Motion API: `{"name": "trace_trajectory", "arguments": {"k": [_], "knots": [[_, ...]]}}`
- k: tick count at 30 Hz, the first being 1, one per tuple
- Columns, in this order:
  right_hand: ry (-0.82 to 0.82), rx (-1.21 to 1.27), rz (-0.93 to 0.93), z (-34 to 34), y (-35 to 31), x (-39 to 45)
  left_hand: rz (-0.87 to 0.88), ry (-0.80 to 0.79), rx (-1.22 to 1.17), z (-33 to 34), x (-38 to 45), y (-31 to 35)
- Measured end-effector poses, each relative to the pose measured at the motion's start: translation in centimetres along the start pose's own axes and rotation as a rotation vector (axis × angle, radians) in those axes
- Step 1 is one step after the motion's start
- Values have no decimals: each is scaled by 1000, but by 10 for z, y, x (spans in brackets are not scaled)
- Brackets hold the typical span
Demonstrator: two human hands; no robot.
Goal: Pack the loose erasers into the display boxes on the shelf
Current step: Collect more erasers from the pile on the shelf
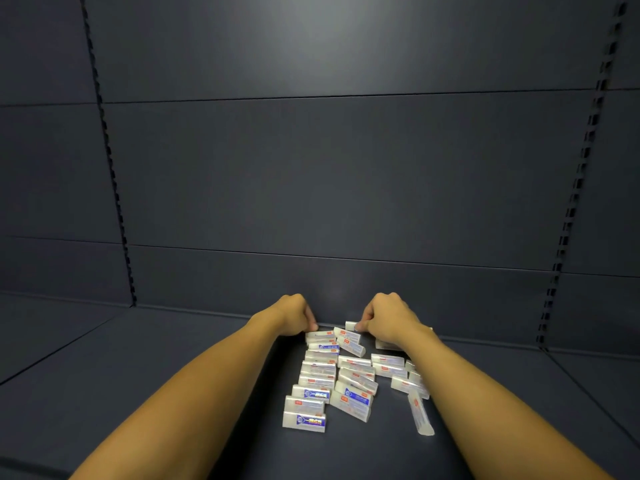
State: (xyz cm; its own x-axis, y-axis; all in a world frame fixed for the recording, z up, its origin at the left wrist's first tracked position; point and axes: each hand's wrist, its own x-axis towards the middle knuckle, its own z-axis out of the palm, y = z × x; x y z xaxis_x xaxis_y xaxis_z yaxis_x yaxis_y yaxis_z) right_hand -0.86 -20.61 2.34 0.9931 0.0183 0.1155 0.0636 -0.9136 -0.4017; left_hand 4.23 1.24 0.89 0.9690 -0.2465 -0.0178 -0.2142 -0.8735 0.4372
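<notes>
Closest to the camera, two bare forearms run up the dark shelf [138, 358], and between them sits the scatter of loose erasers [332, 375], white wrapped blocks lying in rough columns, most with their long axis running left to right, one stray eraser [420, 413] on the right pointing away from the camera instead. The sleeves carry a blue band with pale characters and a small red tag, but the print is too small to read, so no brand to call. Further up, at the far end of the pile, the left hand [297, 316] has its fingers curled down at the top of the left column, fingertips touching or just at the topmost eraser; whether it truly grips one I cannot tell. The right hand [388, 322] looks pinched on a single eraser [350, 326] at the back, held just above the heap. No display box shows anywhere, only the slotted back panel [329, 174] beyond.
</notes>
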Motion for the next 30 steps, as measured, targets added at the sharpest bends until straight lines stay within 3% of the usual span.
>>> {"name": "trace_trajectory", "arguments": {"k": [11,30], "knots": [[-83,-26,-20,9,-24,11,80,-130,33,-12,-2,-5],[-126,-273,-78,2,-28,5,205,-20,145,-13,-1,-18]]}}
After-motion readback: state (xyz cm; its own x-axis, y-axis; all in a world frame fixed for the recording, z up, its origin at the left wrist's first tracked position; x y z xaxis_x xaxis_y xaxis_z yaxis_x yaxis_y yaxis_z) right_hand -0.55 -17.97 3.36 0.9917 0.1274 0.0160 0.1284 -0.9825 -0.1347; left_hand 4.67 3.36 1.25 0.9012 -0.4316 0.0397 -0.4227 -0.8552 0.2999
